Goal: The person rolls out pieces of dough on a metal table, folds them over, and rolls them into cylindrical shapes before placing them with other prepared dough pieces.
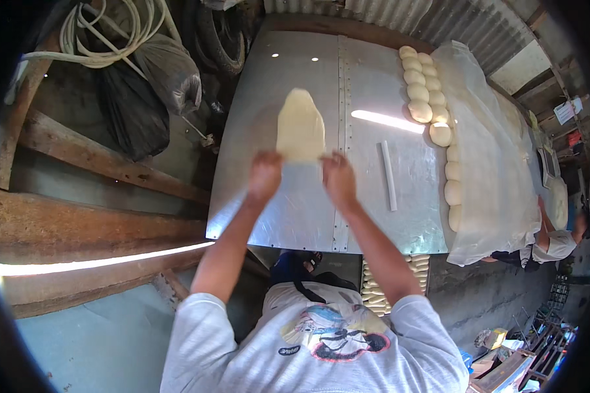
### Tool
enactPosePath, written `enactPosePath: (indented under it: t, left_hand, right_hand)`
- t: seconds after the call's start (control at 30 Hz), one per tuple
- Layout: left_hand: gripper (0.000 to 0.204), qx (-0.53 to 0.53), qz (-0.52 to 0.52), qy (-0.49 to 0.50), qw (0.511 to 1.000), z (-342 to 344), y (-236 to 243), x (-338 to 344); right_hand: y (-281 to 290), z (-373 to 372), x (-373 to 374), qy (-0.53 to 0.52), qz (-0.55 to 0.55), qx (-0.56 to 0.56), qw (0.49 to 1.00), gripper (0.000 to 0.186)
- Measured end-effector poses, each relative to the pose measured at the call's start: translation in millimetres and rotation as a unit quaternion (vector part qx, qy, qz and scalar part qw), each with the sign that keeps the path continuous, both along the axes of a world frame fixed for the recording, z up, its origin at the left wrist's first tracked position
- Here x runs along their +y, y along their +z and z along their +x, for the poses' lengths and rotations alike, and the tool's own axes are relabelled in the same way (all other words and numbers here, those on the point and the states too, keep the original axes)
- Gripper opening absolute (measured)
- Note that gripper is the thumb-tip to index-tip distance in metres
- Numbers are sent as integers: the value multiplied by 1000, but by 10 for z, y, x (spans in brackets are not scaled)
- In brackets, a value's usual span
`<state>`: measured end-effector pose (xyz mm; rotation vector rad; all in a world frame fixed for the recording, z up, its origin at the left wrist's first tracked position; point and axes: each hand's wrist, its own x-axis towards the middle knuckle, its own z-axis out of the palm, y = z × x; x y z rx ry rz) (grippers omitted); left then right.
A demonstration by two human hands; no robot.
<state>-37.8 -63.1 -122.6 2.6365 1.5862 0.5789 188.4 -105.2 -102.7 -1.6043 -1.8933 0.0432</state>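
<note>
A flattened sheet of dough [300, 128], pale and rounded at its far end, stretches over the left part of the metal table [242, 131]. At its near left corner, my left hand [265, 175] pinches the edge. My right hand [339, 177] grips the near right corner, so the near edge is pulled straight between both hands. A white rolling pin [388, 175] lies to the right of my right hand, touched by neither. Farther right, rows of round dough balls [418, 93] line the table, some partly under a clear plastic sheet [488, 157].
Below the table's near edge is a tray of shaped dough pieces [375, 288]. Wooden beams [98, 223], a coiled pale hose [108, 39] and dark bags [134, 105] are at the left. Another person [557, 242] is at the far right, beyond the plastic.
</note>
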Motion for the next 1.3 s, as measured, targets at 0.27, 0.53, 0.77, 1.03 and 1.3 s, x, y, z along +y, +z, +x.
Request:
enactPosePath:
  t: [0.27,0.53,0.77,1.03,1.3]
  left_hand:
    - [45,-37,-186,20,982,287,-495,-1328]
    - [58,-1,-82,-23,996,605,-769,-1115]
    - [45,9,-103,-86,991,412,-470,-1292]
    - [50,-199,-15,20,980,742,-600,1537]
    - [26,-141,-11,-179,974,320,-982,2058]
  right_hand:
    - [-933,-39,-1386,-21,-169,-163,972,57]
    - [-377,-340,-698,62,-388,-152,907,46]
    - [-837,-266,-1143,100,-181,-73,976,28]
    - [-876,143,1852,-2,-106,109,988,29]
    - [-945,187,2212,208,-13,-116,971,24]
